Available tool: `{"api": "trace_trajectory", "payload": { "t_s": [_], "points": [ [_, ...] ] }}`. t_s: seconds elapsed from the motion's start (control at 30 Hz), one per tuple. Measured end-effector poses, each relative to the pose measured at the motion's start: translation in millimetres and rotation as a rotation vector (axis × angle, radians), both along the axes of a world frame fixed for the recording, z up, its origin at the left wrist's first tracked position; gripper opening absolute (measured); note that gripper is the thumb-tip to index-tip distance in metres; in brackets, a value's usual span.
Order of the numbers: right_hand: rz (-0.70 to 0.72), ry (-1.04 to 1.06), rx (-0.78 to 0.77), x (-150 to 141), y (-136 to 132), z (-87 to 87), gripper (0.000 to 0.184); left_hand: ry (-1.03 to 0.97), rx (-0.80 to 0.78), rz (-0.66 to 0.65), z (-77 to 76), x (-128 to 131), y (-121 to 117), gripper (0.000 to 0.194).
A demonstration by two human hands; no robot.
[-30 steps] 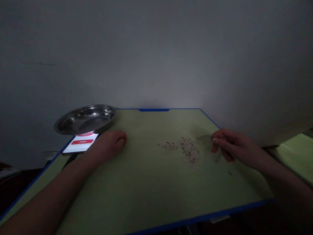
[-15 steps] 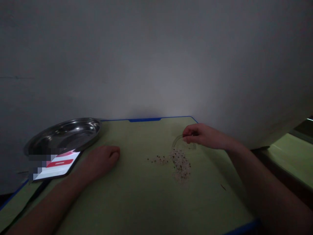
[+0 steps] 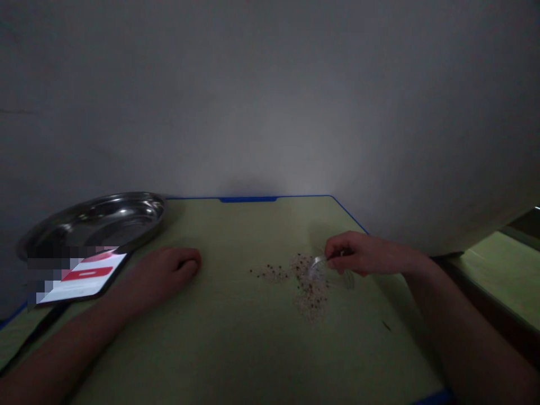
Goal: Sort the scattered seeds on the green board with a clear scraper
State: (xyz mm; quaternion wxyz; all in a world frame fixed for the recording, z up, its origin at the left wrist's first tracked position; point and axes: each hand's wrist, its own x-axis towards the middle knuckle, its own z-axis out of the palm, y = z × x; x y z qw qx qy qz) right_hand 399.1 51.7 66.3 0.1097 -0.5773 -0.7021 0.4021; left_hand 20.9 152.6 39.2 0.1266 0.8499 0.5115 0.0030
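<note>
My right hand [image 3: 352, 253] is closed in a pinch on a clear, half-round plastic piece [image 3: 316, 261] that looks like a protractor. The piece is tilted, and its lower edge reaches the pile of small pale grains mixed with dark seeds [image 3: 311, 301]; whether it touches them I cannot tell. A thin trail of dark seeds and pale grains [image 3: 273, 273] spreads left from the pile. Left of the trail, my left hand [image 3: 171, 270] rests on the pale green table [image 3: 236, 337] as a loose fist, with nothing visible in it.
At the back left stands a shiny steel basin [image 3: 122, 219]. A phone or tablet with a lit white and red screen [image 3: 93, 275] leans by its front rim. A small dark sliver [image 3: 387, 325] lies to the right. Behind the table's blue edge rises a grey wall [image 3: 270, 112].
My right hand has come down and nearer with the clear piece, bringing its edge to the grain pile. The left hand stays a fist. The view has shifted slightly.
</note>
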Motion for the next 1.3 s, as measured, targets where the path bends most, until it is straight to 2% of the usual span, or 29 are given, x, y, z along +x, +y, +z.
{"api": "trace_trajectory", "payload": {
  "t_s": [0.2, 0.4, 0.53, 0.73, 0.87, 1.0, 1.1, 1.2, 1.3],
  "points": [
    [0.039, -0.009, 0.029, -25.3, -0.2, -7.9, 0.014, -0.007, 0.010, 0.005, 3.6, 3.0, -2.4, 0.037],
    [0.062, 0.060, -0.006, -57.4, -10.7, 0.0, 0.012, -0.031, 0.016, 0.003, 9.2, 7.3, -9.9, 0.033],
    [0.005, 0.071, -0.009, -49.1, -10.8, 2.0, 0.017, -0.047, 0.019, -0.010, 8.7, 7.4, -10.4, 0.030],
    [0.072, 0.072, -0.120, -29.6, -12.6, 5.9, 0.014, -0.039, 0.008, -0.006, 9.6, 7.2, -10.4, 0.030],
    [0.101, 0.074, -0.170, -37.2, -21.4, 13.6, 0.014, -0.058, 0.004, -0.001, 10.8, 8.3, -11.9, 0.030],
    [0.178, -0.003, -0.137, -61.5, -30.1, 14.1, 0.012, -0.069, 0.008, 0.005, 10.1, 8.4, -12.6, 0.029],
    [0.251, -0.090, -0.052, -72.4, -32.2, 11.0, 0.011, -0.070, 0.007, 0.017, 8.9, 7.9, -12.1, 0.028],
    [0.273, -0.155, 0.023, -66.8, -28.2, 7.2, 0.014, -0.072, 0.000, 0.011, 8.8, 8.6, -11.7, 0.027],
    [0.238, -0.145, 0.040, -50.2, -19.7, 2.9, 0.016, -0.067, 0.003, 0.014, 10.1, 10.0, -12.0, 0.027]
  ]
}}
